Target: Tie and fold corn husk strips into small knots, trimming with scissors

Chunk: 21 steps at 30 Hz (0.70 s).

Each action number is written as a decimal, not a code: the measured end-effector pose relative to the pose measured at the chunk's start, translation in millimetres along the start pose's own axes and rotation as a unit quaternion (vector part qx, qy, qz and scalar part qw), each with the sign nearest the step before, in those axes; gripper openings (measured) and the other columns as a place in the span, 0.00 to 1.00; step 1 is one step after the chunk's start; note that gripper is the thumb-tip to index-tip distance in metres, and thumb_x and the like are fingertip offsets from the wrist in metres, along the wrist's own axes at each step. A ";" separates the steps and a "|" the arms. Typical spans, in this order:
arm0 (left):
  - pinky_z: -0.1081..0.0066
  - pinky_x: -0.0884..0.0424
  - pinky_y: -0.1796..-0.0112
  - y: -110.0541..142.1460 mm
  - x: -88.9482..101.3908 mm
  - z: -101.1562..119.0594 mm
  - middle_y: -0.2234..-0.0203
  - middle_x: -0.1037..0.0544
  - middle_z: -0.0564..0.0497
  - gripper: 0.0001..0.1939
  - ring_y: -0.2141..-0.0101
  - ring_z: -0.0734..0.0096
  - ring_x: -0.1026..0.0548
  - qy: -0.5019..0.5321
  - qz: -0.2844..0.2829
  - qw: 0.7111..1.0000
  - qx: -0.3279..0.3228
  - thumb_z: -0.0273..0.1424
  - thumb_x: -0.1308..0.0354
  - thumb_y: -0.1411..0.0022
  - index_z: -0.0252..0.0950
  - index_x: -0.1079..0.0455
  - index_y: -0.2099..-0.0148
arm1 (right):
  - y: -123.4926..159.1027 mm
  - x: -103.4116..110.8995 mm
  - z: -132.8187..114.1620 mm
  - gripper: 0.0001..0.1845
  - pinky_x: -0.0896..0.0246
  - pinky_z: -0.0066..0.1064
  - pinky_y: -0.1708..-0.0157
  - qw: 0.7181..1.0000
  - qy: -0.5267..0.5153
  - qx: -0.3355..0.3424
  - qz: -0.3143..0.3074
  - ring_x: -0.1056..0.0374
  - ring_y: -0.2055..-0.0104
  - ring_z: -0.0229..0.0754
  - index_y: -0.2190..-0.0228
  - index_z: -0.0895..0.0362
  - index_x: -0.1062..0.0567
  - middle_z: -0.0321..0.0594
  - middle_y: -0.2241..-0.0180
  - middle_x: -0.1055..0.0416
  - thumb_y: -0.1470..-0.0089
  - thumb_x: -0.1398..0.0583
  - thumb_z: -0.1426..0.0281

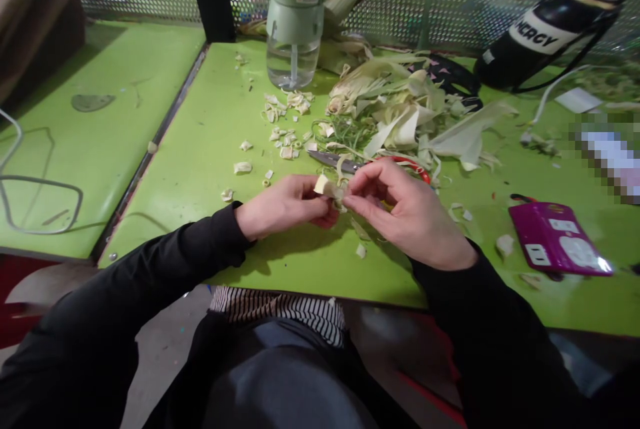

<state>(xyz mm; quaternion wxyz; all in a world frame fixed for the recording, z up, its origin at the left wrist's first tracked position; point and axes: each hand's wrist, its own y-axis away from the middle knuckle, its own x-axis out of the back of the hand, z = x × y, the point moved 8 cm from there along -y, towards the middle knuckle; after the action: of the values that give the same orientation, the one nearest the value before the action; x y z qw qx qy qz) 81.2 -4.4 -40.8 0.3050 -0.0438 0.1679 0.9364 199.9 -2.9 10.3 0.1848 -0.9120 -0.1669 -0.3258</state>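
Observation:
Between the fingertips of both hands is a small piece of pale corn husk, part of it hidden by the fingers. My left hand pinches it from the left, and my right hand grips its other side with thumb and forefinger. Just beyond the fingers lie scissors with red-orange handles, partly covered by my right hand. Farther back spreads a heap of dried corn husks with thin green shreds. Small folded husk pieces are scattered to the left of the heap.
A green table carries everything. At the back stand a pale green water bottle and a tilted black bottle before a mesh panel. A purple case lies at right. Left are a seam in the tabletop and a wire loop.

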 end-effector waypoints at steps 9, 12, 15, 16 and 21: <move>0.77 0.29 0.66 -7.8 4.1 -7.6 0.73 0.26 0.55 0.02 0.71 0.80 0.28 -0.044 0.009 0.999 -0.020 0.22 0.41 0.38 0.31 0.30 0.61 | -0.7 -2.5 1.6 0.08 0.49 0.30 0.75 0.998 0.047 -0.028 -0.005 0.44 0.76 0.33 0.67 0.55 0.32 0.29 0.76 0.41 0.47 0.38 0.75; 0.77 0.30 0.66 -8.7 5.0 -6.3 0.74 0.27 0.55 0.02 0.72 0.80 0.29 -0.059 0.010 0.998 -0.038 0.23 0.40 0.40 0.31 0.31 0.64 | -1.3 -3.9 0.4 0.07 0.49 0.30 0.74 0.998 0.062 -0.024 -0.007 0.43 0.76 0.34 0.68 0.54 0.32 0.29 0.77 0.41 0.47 0.38 0.75; 0.76 0.30 0.66 -9.3 6.5 -5.2 0.73 0.27 0.55 0.03 0.71 0.79 0.29 -0.092 0.015 0.994 -0.053 0.25 0.40 0.40 0.31 0.31 0.65 | -0.9 -7.1 -1.5 0.06 0.47 0.30 0.73 0.998 0.065 -0.008 -0.024 0.41 0.76 0.34 0.68 0.54 0.32 0.30 0.76 0.38 0.46 0.39 0.75; 0.76 0.31 0.67 -9.6 6.8 -5.1 0.73 0.27 0.55 0.03 0.71 0.79 0.29 -0.102 0.015 0.993 -0.057 0.24 0.40 0.41 0.31 0.31 0.66 | -0.7 -8.3 -2.4 0.06 0.45 0.30 0.73 0.997 0.064 0.000 -0.032 0.39 0.75 0.35 0.67 0.54 0.32 0.31 0.75 0.35 0.45 0.39 0.75; 0.77 0.33 0.69 -11.8 10.5 -6.6 0.74 0.27 0.55 0.01 0.73 0.80 0.31 -0.112 0.021 0.991 -0.067 0.24 0.42 0.40 0.32 0.32 0.65 | -0.6 -10.4 -6.2 0.02 0.40 0.30 0.70 0.997 0.057 0.025 -0.043 0.33 0.71 0.38 0.65 0.54 0.32 0.36 0.70 0.28 0.41 0.42 0.73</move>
<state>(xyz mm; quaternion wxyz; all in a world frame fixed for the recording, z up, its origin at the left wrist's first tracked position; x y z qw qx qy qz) 79.5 8.2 -52.3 0.2984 0.0449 0.0705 0.9508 188.7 -7.1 8.1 0.2029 -0.8791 -0.2034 -0.3803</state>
